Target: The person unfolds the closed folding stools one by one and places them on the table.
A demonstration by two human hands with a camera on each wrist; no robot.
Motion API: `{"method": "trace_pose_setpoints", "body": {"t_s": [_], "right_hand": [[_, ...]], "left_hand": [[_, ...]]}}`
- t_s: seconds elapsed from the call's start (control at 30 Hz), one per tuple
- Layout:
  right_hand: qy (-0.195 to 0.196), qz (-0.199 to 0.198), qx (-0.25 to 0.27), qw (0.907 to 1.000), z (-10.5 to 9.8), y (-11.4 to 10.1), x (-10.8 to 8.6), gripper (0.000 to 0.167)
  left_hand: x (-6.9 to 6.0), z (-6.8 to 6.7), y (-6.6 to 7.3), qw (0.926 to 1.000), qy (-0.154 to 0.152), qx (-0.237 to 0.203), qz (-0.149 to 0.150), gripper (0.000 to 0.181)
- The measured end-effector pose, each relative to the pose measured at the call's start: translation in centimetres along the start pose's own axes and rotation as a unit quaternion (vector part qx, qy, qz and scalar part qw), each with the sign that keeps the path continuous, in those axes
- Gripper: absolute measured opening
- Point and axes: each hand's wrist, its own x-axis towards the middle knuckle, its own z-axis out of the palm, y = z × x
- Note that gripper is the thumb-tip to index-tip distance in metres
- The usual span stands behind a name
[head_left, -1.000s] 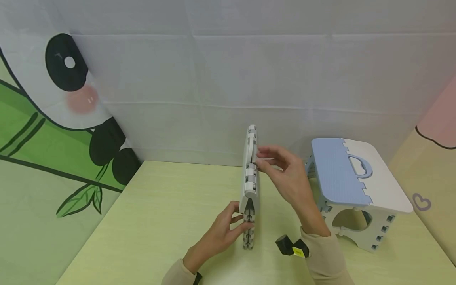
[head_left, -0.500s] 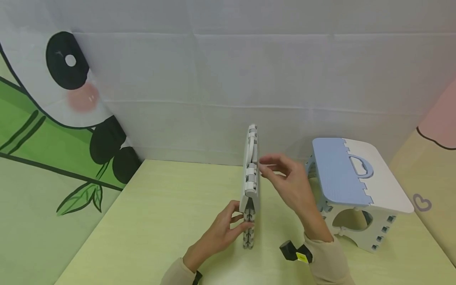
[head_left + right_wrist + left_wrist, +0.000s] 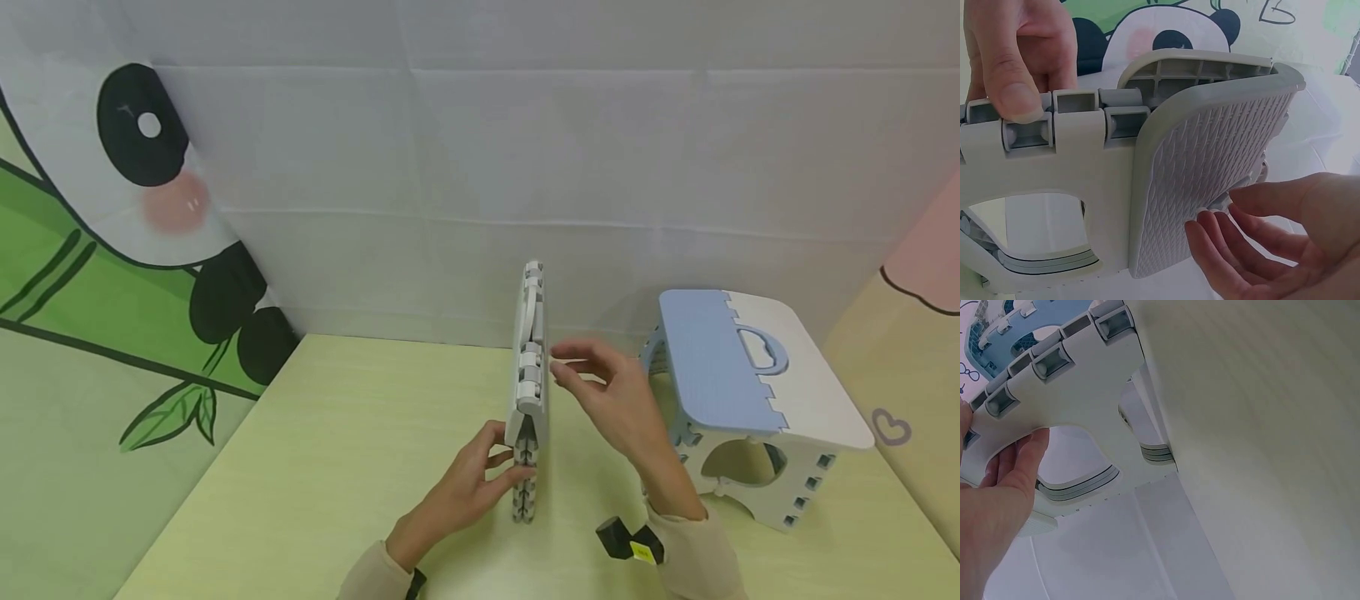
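Note:
A white and grey folding step stool [image 3: 531, 379] stands folded and upright on edge in the head view. My left hand [image 3: 468, 487] grips its folded leg panels, thumb on the hinged edge. In the left wrist view, that hand's fingers [image 3: 1029, 453] reach into a cut-out of the leg panel. My right hand [image 3: 618, 400] is just right of the folded top, with loosely bent fingers and nothing held. From the right wrist view, its fingertips [image 3: 1210, 219] are close by the textured top panel [image 3: 1210, 144]; whether they touch it I cannot tell.
A blue and white folding step stool [image 3: 712, 367] stands unfolded to the right on the pale wooden table [image 3: 337, 467]. Behind the table hangs a grey-white cloth [image 3: 465, 167], with a printed cartoon panda at left. Black wrist-worn devices [image 3: 630, 540] show by the right sleeve.
My right hand has drawn back from the folded stool, a little right and toward me. My left hand keeps its grip, and the folded stool stays nearly in place.

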Motion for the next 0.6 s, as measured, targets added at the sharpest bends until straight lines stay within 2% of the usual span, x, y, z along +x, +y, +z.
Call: {"method": "trace_pose_setpoints", "body": {"t_s": [0.33, 0.6], "right_hand": [[-0.010, 0.021, -0.008, 0.9997, 0.0, 0.7, -0.8, 0.023], [-0.024, 0.028, -0.042, 0.9984, -0.2, 1.3, -1.4, 0.025]], "left_hand": [[0.0, 0.0, 0.1, 1.0000, 0.000, 0.001, 0.008, 0.038], [-0.1, 0.0, 0.0, 1.0000, 0.000, 0.003, -0.008, 0.039]]}}
